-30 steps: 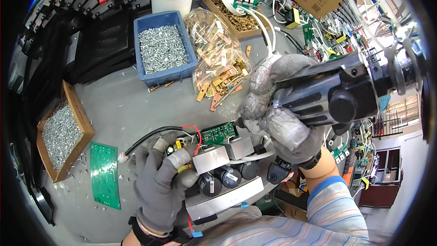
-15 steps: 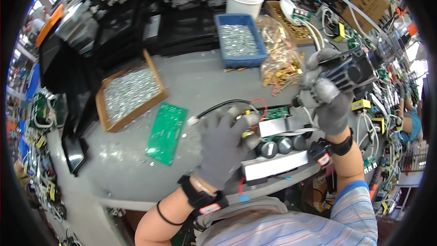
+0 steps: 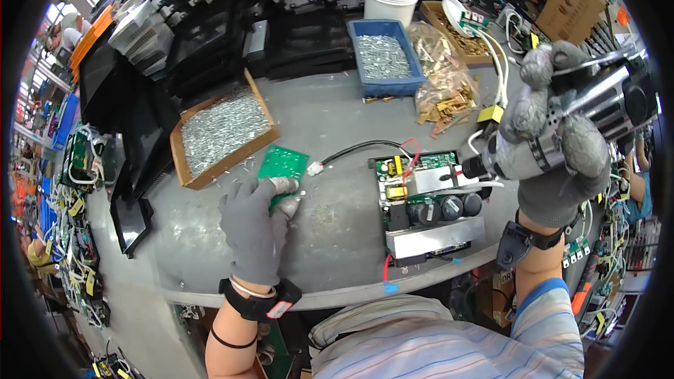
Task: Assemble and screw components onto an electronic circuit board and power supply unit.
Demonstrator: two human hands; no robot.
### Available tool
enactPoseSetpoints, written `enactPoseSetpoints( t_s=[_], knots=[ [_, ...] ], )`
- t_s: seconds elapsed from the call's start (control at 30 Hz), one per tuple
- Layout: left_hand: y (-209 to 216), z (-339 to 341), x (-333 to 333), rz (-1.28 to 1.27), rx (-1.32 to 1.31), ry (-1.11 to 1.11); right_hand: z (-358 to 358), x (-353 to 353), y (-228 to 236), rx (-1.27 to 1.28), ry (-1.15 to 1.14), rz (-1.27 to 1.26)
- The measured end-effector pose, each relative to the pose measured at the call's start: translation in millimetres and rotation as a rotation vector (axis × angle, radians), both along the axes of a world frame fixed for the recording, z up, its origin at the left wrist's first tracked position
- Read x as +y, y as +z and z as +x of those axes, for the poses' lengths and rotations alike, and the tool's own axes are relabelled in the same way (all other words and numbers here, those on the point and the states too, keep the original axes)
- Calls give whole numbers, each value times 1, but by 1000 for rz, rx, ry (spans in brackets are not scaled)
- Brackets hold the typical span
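Observation:
My right hand [image 3: 586, 144], in a grey glove, is wrapped round a silver power screwdriver [image 3: 607, 95]. The driver's black nose points left, with its tip at the pale metal plate on an open circuit-board unit [image 3: 436, 235]. Round black capacitors, yellow parts and a long metal bar show on that unit. Over the lower part of a green circuit board [image 3: 282, 163] lies my gloved left hand [image 3: 254, 228]. Its thumb and forefinger come together at the board's right edge, and whatever is between them is hidden. A black cable with a white plug [image 3: 315, 168] runs from the unit.
A cardboard tray of metal screws [image 3: 270, 130] stands left, and a blue bin of similar small parts [image 3: 390, 87] at the back. Beside it are a bag of brass-coloured pieces [image 3: 442, 63] and a white bucket [image 3: 390, 4]. Black plastic housings [image 3: 298, 45] line the far side.
My left hand has left the unit and moved left onto the green board. The power screwdriver has swung round, its nose now over the unit's metal plate. The view has shifted slightly.

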State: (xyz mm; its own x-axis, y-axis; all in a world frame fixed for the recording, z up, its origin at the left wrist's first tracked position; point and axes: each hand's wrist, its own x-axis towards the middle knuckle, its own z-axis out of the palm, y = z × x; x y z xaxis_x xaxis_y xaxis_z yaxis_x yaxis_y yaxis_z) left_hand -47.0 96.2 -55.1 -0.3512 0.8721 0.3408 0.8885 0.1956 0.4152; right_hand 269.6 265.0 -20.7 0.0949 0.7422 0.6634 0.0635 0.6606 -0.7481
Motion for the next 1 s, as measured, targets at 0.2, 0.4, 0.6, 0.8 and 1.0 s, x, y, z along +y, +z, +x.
enactPoseSetpoints(
  t_s=[0.2, 0.4, 0.6, 0.8, 1.0],
  knots=[
    [10, -39, -11, 55, -405, 237, -5, -2, -3, 0, 35, -49],
    [-15, -65, 21, -54, -11, 99, -15, -5, -7, -37, 82, -78],
    [-22, -59, 27, -112, 258, 79, -14, -16, -7, -52, 103, -62],
    [23, -30, 15, 11, -441, 82, -19, -31, 4, -15, 170, -26],
    [25, 53, 5, 208, -1049, -192, -44, -37, 19, -60, 378, -29]
  ],
)
